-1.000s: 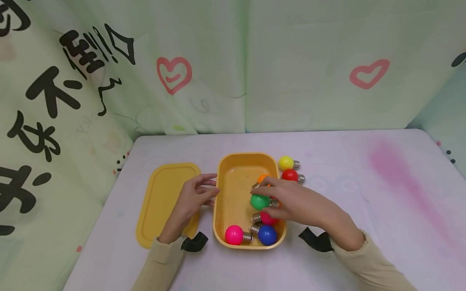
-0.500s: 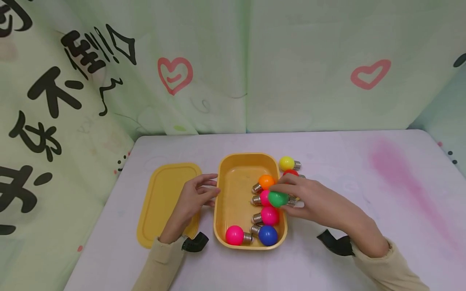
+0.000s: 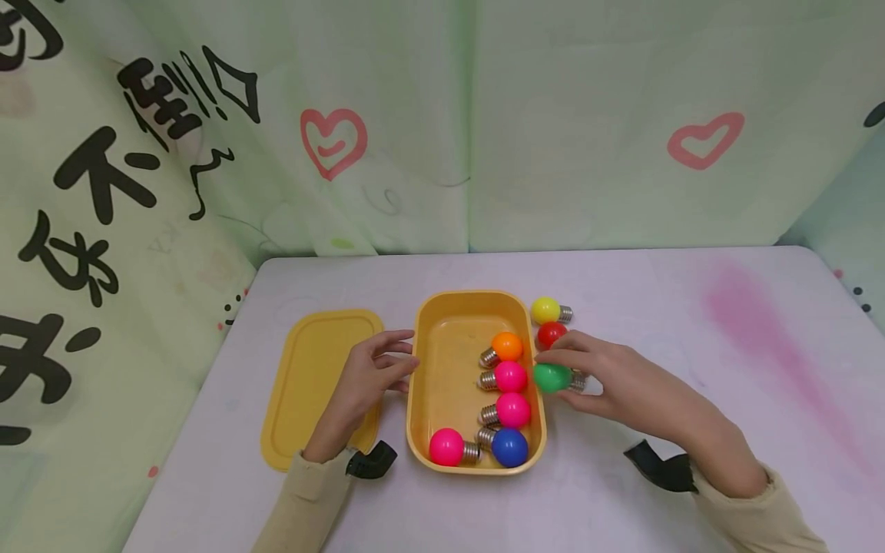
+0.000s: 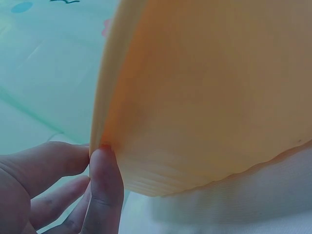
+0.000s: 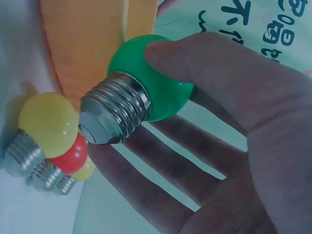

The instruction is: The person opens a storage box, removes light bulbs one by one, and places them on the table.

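The thumb and fingers of my right hand (image 3: 622,380) pinch a green light bulb (image 3: 551,377) over the right rim of the yellow plastic box (image 3: 449,307). Its silver screw base points toward the palm in the head view; the right wrist view shows the green globe (image 5: 146,78) under the thumb. At the box's left side, my left hand (image 3: 366,380) pinches the rim, thumb and index fingertip meeting at the edge in the left wrist view. Inside the box lie an orange bulb (image 3: 508,346), a blue bulb (image 3: 510,448) and three pink bulbs (image 3: 514,410).
A flat yellow lid (image 3: 311,369) lies left of the box, partly under the left forearm. Right of the box lie a yellow bulb (image 3: 545,310) and a red bulb (image 3: 551,335). Another yellow bulb (image 5: 48,124) shows only in the right wrist view.
My right hand has lifted the green bulb from inside the box and carried it right to the rim, uncovering the pink bulb beneath. The left hand stays in place.
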Action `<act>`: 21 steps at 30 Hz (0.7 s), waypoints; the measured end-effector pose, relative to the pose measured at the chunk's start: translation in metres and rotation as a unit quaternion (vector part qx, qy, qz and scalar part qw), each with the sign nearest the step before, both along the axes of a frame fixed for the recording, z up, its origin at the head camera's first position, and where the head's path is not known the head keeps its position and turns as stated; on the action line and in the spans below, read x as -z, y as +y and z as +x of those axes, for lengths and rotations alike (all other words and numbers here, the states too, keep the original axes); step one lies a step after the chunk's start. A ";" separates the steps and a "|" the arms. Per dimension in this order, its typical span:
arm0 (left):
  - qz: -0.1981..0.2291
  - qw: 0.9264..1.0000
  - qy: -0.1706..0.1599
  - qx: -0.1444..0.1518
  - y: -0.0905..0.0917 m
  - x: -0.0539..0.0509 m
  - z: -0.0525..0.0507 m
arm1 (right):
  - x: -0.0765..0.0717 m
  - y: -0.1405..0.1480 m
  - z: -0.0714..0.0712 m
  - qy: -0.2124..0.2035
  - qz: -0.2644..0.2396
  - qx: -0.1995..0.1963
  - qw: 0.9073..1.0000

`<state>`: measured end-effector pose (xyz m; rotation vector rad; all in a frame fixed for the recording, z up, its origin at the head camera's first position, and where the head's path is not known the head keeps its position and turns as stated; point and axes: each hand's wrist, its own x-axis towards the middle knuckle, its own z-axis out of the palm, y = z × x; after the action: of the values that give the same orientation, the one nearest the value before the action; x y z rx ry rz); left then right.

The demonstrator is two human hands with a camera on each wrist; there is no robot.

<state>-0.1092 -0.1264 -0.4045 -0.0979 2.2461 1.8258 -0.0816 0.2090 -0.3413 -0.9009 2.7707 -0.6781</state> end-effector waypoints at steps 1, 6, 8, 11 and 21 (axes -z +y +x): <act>0.000 1.000 0.001 0.000 0.000 0.000 0.000 | 0.000 0.001 0.000 -0.004 0.004 0.003 1.000; -0.002 1.000 0.001 0.000 0.000 0.000 0.000 | 0.003 0.006 0.002 -0.013 0.014 0.019 1.000; -0.002 1.000 0.001 -0.001 0.000 0.000 -0.001 | 0.005 0.008 0.003 -0.017 0.019 0.028 0.999; -0.006 1.000 0.000 -0.002 0.000 0.000 0.000 | 0.010 0.009 0.003 -0.017 0.025 0.036 0.999; -0.005 1.000 -0.001 0.002 0.000 0.000 0.000 | 0.026 0.010 0.002 -0.007 0.036 0.027 0.999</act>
<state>-0.1097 -0.1264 -0.4044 -0.0973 2.2527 1.8132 -0.0793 0.2186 -0.3672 -0.8069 2.7975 -0.5859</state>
